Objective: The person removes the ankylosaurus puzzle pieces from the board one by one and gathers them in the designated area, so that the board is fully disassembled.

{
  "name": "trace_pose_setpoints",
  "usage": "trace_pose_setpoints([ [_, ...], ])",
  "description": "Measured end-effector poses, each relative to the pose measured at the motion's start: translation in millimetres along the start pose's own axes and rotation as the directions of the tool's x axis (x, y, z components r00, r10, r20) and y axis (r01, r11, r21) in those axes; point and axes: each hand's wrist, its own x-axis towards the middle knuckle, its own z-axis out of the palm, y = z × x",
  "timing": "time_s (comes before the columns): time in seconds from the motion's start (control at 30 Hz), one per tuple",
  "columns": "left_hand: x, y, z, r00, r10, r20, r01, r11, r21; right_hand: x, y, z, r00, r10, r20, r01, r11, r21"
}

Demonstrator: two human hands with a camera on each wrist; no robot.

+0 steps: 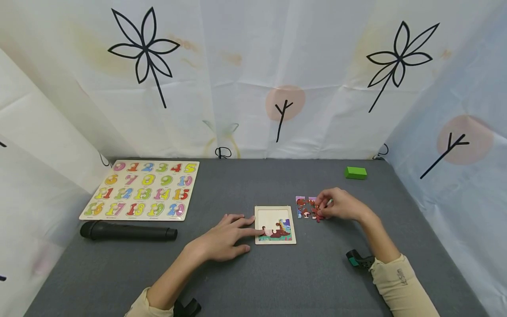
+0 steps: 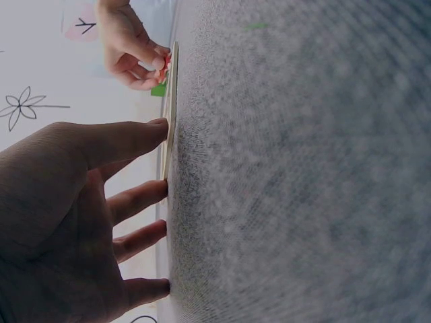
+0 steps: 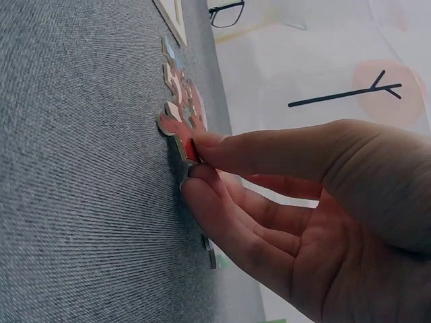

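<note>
A small square wooden puzzle board lies mid-table, its lower and right parts filled with coloured picture pieces. My left hand rests at its left side with fingers spread, the index finger reaching over the fitted pieces. In the left wrist view, the thumb of that hand touches the board's edge. Right of the board, several loose puzzle pieces lie grouped together. My right hand pinches a reddish puzzle piece between thumb and fingers, tilted just above the cloth. Part of that piece is hidden by the fingertips.
A number puzzle board lies at the back left, with a black microphone in front of it. Near the back right edge sits a green block. White patterned curtains enclose the grey tabletop at the back and sides.
</note>
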Motion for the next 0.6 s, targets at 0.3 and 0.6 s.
trace_pose_setpoints([
  [0.3,-0.4,0.5,-0.2,1.000,0.007,-0.004,-0.007,1.000,0.003,2.5,-1.8,3.8,0.998,0.029,-0.053,-0.032,0.997,-0.065],
  [0.6,-0.6,0.8,-0.7,1.000,0.003,-0.004,-0.003,1.000,-0.002,1.3,-4.8,3.8,0.996,0.007,-0.086,-0.013,0.998,-0.064],
])
